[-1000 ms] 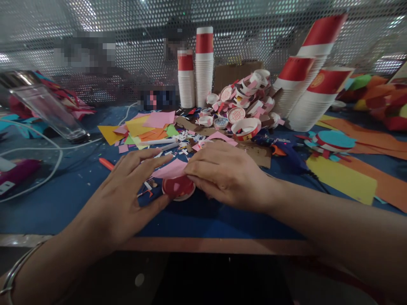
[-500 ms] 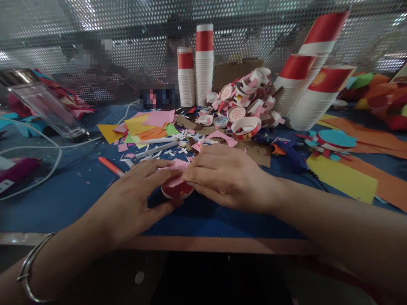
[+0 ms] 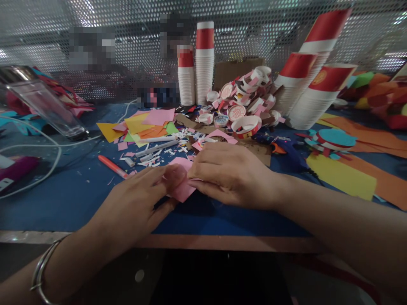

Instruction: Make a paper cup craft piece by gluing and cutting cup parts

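Note:
A square of pink paper lies between my hands near the front of the table. My left hand curves around its left side, fingertips on top and thumb below. Thumb and fingers of my right hand are pinched at the paper's right edge. Whatever is under the paper is hidden. Just behind the hands are white paper scraps, a clear stick and another pink piece. An orange-red pen lies beyond my left fingers.
Stacked paper cups stand at the back, with leaning stacks to the right. Cut cup rings form a heap between them. A blue glue gun, coloured sheets, a glass bottle and a white cable surround the workspace.
The pink paper has come toward me and now covers the red and white cup piece that showed beneath it. My left hand has shifted slightly right; my right hand stays nearly in place.

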`<action>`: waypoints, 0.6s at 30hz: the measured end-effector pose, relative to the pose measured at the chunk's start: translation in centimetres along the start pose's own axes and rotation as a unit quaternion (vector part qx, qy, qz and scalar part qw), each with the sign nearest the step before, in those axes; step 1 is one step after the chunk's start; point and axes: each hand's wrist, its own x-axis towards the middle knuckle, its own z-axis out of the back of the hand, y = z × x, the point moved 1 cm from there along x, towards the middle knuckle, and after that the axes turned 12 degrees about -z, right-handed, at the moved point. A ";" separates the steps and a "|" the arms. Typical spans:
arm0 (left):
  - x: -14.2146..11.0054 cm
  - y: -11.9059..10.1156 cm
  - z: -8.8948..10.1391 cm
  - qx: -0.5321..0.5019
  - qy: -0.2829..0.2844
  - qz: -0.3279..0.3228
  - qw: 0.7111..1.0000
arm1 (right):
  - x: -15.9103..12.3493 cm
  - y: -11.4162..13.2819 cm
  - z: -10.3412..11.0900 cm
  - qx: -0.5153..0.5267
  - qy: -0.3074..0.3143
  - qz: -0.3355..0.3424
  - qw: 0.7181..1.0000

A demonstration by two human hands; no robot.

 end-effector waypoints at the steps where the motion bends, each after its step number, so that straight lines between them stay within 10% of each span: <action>1: 0.0 0.0 0.0 0.005 0.003 -0.003 1.000 | 0.0 0.0 0.0 0.001 -0.001 -0.001 1.000; 18: -0.4 -0.8 -0.3 0.054 0.009 -0.018 0.998 | -0.1 -0.6 0.1 -0.003 -0.017 -0.036 0.999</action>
